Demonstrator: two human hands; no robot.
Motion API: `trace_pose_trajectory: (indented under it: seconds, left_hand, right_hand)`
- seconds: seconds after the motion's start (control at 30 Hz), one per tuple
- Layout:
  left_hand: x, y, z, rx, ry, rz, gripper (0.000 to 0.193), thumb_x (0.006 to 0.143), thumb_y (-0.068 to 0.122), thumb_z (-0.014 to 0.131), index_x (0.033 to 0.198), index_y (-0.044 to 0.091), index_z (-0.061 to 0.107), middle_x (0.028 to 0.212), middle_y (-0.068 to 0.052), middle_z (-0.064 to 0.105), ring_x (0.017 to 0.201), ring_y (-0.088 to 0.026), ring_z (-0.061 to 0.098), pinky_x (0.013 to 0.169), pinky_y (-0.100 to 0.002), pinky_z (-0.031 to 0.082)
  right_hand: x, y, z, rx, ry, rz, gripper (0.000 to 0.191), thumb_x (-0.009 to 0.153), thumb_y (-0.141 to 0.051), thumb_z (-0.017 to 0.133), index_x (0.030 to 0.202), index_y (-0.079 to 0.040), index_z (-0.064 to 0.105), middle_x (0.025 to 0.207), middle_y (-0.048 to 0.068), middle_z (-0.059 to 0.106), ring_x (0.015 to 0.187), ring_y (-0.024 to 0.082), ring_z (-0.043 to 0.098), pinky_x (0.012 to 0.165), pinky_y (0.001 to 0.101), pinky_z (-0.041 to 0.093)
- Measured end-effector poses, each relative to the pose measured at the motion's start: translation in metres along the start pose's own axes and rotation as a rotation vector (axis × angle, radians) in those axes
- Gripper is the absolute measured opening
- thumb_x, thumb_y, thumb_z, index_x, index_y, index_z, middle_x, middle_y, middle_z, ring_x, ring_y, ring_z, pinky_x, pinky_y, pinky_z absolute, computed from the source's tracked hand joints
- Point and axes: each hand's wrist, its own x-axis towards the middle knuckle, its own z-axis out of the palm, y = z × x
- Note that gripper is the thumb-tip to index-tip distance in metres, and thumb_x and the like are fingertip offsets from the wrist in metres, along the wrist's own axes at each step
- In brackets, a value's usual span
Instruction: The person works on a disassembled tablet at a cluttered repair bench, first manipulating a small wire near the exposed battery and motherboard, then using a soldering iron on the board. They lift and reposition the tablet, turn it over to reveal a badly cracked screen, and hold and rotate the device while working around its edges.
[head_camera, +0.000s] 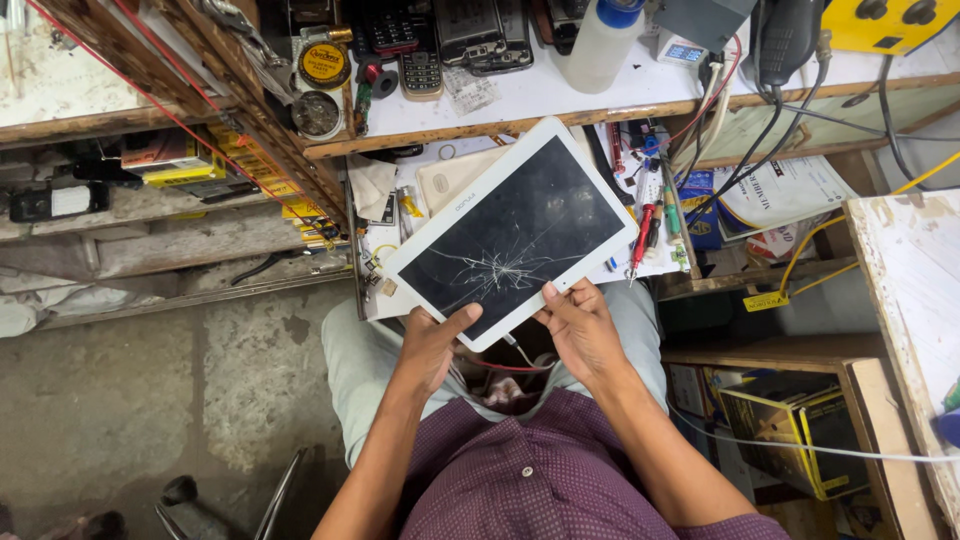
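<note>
While both hands grip it from below, a white tablet (512, 232) w/ a dark, cracked screen sits tilted over the person's lap, its long side running diagonally from lower left to upper right, just in front of the workbench edge. Cracks fan out from a point near the lower edge of the glass, approx. above the gap between the two hands. Left hand (430, 345) is curled round the lower-left corner, thumb (458, 318) laid flat on the glass, other fingers tucked behind the tablet & hidden. Right hand (582, 330) holds the bottom edge nearer the middle, fingers bent and closed on the white bezel, thumb tip pressing at the rim. Beneath the tablet's upper half lies an open shallow drawer (668, 262) w/ small tools, incl. a red-handled screwdriver (641, 238) just beside the tablet's right corner, not touching as far as can be told. Above, on the white bench top (560, 95), are several old keypad phones (421, 70), a white squeeze bottle (598, 40) w/ blue cap, and a round yellow tin (324, 63). Yellow device (890, 22) sits at top right, black cables (770, 130) trailing down from that area. Person wears a maroon shirt (540, 470) & pale trousers; a thin red wire (510, 366) and a white one lie in the lap below the tablet.
</note>
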Motion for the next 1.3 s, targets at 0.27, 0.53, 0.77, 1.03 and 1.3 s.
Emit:
trace_pose_trajectory:
  seconds: [0.27, 0.53, 0.77, 1.03, 1.3]
  left_hand:
    - [0.008, -0.001, -0.008, 0.022, 0.01, 0.042, 0.029, 0.093, 0.013, 0.076, 0.115, -0.005, 0.069, 0.104, -0.011, 0.074, 0.088, -0.014, 0.069, 0.075, -0.029, 0.055]
    - [0.014, 0.011, -0.007, 0.125, -0.068, 0.196, 0.028, 0.098, 0.012, 0.069, 0.122, -0.003, 0.068, 0.115, -0.007, 0.074, 0.102, -0.01, 0.065, 0.095, -0.027, 0.052]
    - [0.021, 0.027, -0.008, 0.221, -0.062, 0.247, 0.029, 0.099, 0.013, 0.069, 0.122, -0.004, 0.068, 0.114, -0.008, 0.075, 0.102, -0.011, 0.066, 0.094, -0.028, 0.052]
    - [0.031, 0.03, -0.001, 0.136, -0.045, 0.296, 0.028, 0.099, 0.012, 0.07, 0.122, -0.004, 0.067, 0.113, -0.008, 0.075, 0.101, -0.011, 0.066, 0.093, -0.027, 0.052]
    - [0.036, 0.034, 0.006, 0.129, -0.048, 0.32, 0.03, 0.099, 0.011, 0.07, 0.126, -0.001, 0.065, 0.112, -0.006, 0.075, 0.098, -0.008, 0.066, 0.09, -0.025, 0.053]
  right_hand:
    - [0.016, 0.011, 0.0, 0.068, 0.03, 0.003, 0.011, 0.103, -0.007, 0.059, 0.109, -0.003, 0.066, 0.106, 0.01, 0.074, 0.102, 0.021, 0.071, 0.098, 0.0422, 0.056]
    - [0.024, 0.017, -0.004, 0.128, 0.027, -0.018, 0.003, 0.102, -0.007, 0.063, 0.103, -0.005, 0.066, 0.101, 0.007, 0.073, 0.102, 0.02, 0.071, 0.101, 0.0442, 0.055]
    - [0.03, 0.018, 0.003, 0.158, -0.007, -0.036, 0.002, 0.102, -0.006, 0.065, 0.103, -0.006, 0.066, 0.099, 0.007, 0.072, 0.103, 0.02, 0.071, 0.104, 0.0459, 0.053]
    - [0.037, 0.016, 0.009, 0.158, -0.017, -0.034, 0.003, 0.101, -0.007, 0.064, 0.102, -0.006, 0.066, 0.101, 0.008, 0.073, 0.104, 0.021, 0.071, 0.107, 0.0462, 0.052]
    - [0.043, 0.021, 0.006, 0.197, 0.02, -0.042, 0.003, 0.102, -0.006, 0.063, 0.1, -0.006, 0.065, 0.098, 0.006, 0.072, 0.101, 0.02, 0.071, 0.106, 0.0447, 0.054]
